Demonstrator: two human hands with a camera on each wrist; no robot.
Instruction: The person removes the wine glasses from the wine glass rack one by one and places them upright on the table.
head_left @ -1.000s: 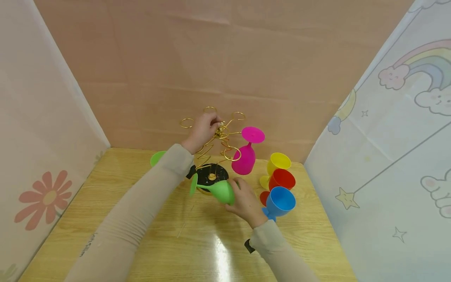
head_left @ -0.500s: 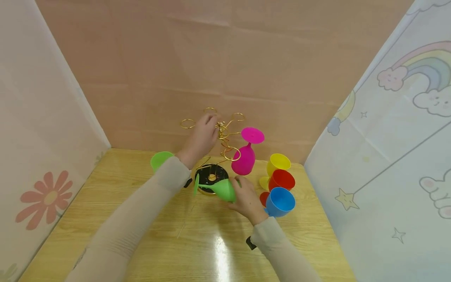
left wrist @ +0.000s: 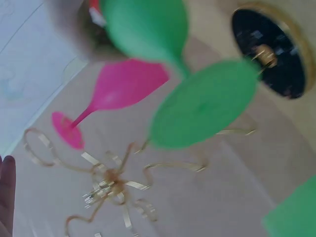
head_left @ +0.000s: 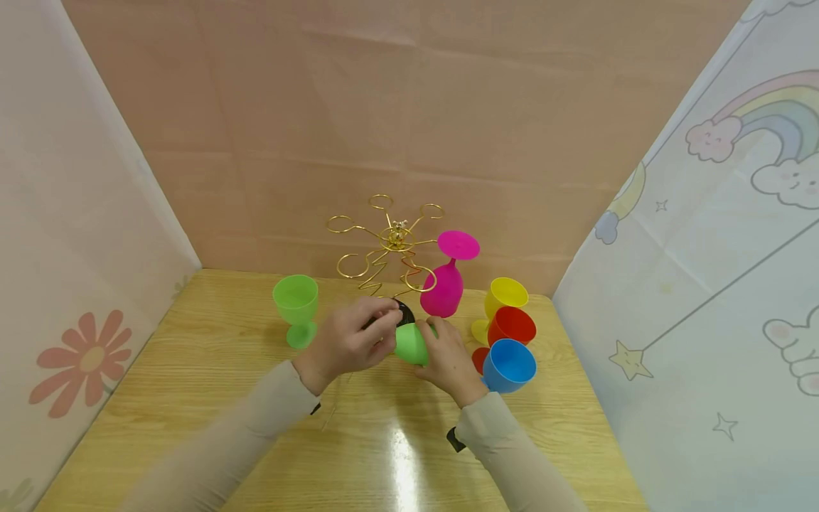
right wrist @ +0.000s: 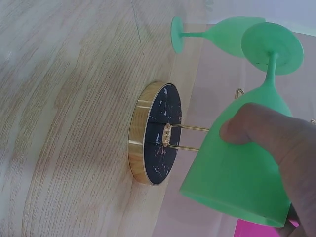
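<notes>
My right hand holds a green plastic goblet by its bowl, over the front of a gold wire goblet rack. In the right wrist view the thumb lies on the bowl of this tilted goblet, its foot pointing up. My left hand is just left of it and hides its stem and foot in the head view. In the left wrist view the goblet's foot shows with no finger on it. A magenta goblet hangs upside down from the rack's right side.
On the right of the wooden table stand a yellow goblet, a red goblet and a blue goblet. Another green goblet stands upright at the left. The rack's round black base has a gold rim.
My left hand has let go of the rack's top and come down towards the green goblet's stem. The right hand stays nearly in place with the goblet.
</notes>
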